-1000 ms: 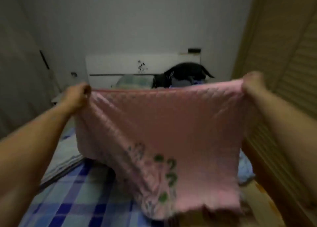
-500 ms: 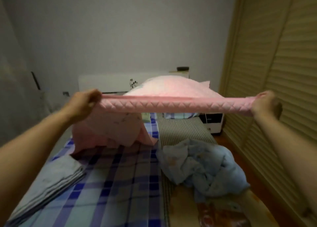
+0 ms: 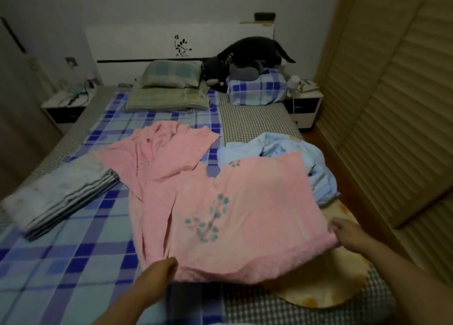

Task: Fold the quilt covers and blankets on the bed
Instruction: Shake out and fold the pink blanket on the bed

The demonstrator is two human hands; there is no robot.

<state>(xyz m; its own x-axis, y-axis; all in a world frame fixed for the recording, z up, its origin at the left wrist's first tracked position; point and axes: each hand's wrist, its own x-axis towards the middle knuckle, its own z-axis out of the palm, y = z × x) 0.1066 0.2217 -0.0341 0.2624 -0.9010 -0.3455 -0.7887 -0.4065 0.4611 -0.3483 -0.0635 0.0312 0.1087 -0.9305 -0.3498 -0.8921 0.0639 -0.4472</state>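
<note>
Head view: both hands, left [image 3: 157, 273] and right [image 3: 345, 234], grip the pink blanket [image 3: 232, 216] spread on the bed [image 3: 61, 263].

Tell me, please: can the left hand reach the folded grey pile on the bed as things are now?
Probably yes. The folded grey pile lies uncovered to the left of the left hand, but that hand grips the pink blanket and must release it first.

Bed [image 3: 61, 263]: pink blanket [image 3: 245, 214], blue quilt [image 3: 316, 167], folded stack [image 3: 66, 192].
</note>
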